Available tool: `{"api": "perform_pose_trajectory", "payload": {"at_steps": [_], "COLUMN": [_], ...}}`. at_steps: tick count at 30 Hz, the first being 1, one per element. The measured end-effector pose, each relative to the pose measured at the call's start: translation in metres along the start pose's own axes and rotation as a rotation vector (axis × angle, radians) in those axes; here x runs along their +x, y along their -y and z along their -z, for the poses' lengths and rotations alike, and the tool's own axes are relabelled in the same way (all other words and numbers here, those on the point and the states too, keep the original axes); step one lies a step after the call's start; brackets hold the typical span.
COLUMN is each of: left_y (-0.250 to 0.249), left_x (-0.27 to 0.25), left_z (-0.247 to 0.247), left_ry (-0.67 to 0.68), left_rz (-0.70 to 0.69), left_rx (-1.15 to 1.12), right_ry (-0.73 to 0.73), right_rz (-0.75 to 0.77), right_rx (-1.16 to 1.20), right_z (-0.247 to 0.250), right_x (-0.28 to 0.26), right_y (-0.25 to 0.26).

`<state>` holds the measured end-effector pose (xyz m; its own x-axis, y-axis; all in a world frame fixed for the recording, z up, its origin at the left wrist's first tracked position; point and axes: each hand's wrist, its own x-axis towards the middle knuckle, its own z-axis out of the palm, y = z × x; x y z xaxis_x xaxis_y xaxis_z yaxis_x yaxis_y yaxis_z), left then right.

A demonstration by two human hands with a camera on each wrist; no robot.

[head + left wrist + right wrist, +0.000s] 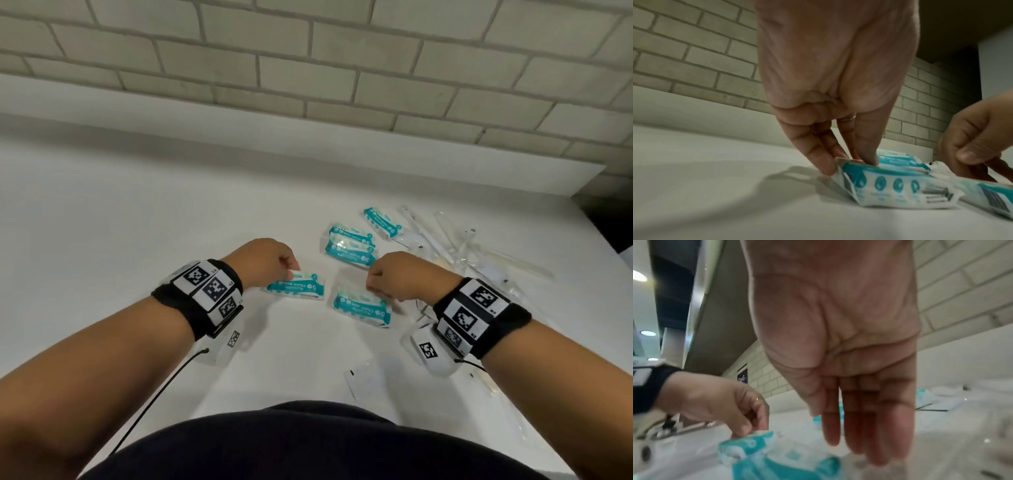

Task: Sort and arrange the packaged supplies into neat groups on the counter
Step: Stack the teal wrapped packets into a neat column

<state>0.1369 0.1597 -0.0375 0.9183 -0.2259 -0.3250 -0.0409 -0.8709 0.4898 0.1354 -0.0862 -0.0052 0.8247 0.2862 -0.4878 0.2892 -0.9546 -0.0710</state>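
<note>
Several teal-and-white mini wipes packs lie on the white counter [137, 212]. My left hand [291, 269] pinches the left end of one pack [298, 286] between thumb and fingers; in the left wrist view the left hand [851, 164] holds the same pack [900, 186] flat on the counter. My right hand [373, 286] hovers at the far end of a second pack [361, 306] beside it. In the right wrist view the right hand [863, 443] has straight fingers with nothing between them. Two more packs [349, 246] and another [382, 222] lie farther back.
Clear plastic packets of cutlery [445, 240] are heaped at the right, toward the counter's right edge. A small white sachet [364, 380] lies near the front edge. A white backsplash and a brick wall [308, 68] close off the far side.
</note>
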Motion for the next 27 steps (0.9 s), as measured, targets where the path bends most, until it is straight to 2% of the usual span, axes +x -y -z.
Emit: {"api": "perform_pose_trajectory", "payload": {"at_steps": [1, 3, 4, 6, 7, 9, 13, 15, 17, 19, 20, 24, 25, 27], "left_y": [0.002, 0.005, 0.006, 0.007, 0.007, 0.006, -0.001, -0.004, -0.005, -0.004, -0.004, -0.004, -0.005, -0.007], "left_x": [0.000, -0.002, -0.002, -0.003, -0.003, -0.003, -0.006, -0.007, -0.008, -0.009, -0.010, -0.009, -0.007, -0.005], "left_z": [0.000, 0.001, 0.001, 0.001, -0.001, -0.003, -0.010, -0.011, -0.011, -0.010, -0.010, -0.009, -0.009, -0.010], "left_ry": [-0.002, -0.023, -0.043, -0.087, -0.100, -0.097, -0.092, -0.105, -0.109, -0.089, -0.074, -0.057, -0.061, -0.071], "left_rz": [0.009, 0.029, 0.034, 0.047, 0.058, 0.076, 0.073, 0.055, 0.051, 0.045, 0.039, 0.031, 0.031, 0.031], "left_rx": [-0.009, -0.044, -0.060, -0.097, -0.124, -0.188, -0.220, -0.213, -0.191, -0.150, -0.124, -0.060, -0.056, -0.056], "right_ry": [-0.032, 0.007, 0.049, 0.081, 0.057, -0.014, -0.189, -0.219, -0.146, -0.092, -0.124, -0.407, -0.428, -0.353], "right_rz": [0.004, 0.041, 0.066, 0.075, 0.048, 0.012, 0.070, 0.129, 0.197, 0.217, 0.196, 0.026, -0.003, -0.010], "right_rx": [0.054, 0.213, 0.216, 0.068, 0.034, 0.126, 0.286, 0.197, 0.061, 0.037, 0.080, 0.192, 0.184, 0.137], "right_z": [-0.002, -0.003, -0.005, -0.011, -0.010, 0.002, 0.025, 0.020, 0.009, 0.006, 0.010, 0.034, 0.035, 0.030], "right_x": [0.000, -0.008, -0.011, -0.013, -0.010, -0.002, 0.020, 0.033, 0.046, 0.050, 0.050, 0.049, 0.050, 0.049], "right_y": [-0.003, 0.000, 0.005, 0.012, 0.013, 0.011, 0.026, 0.046, 0.062, 0.064, 0.059, 0.029, 0.023, 0.022]}}
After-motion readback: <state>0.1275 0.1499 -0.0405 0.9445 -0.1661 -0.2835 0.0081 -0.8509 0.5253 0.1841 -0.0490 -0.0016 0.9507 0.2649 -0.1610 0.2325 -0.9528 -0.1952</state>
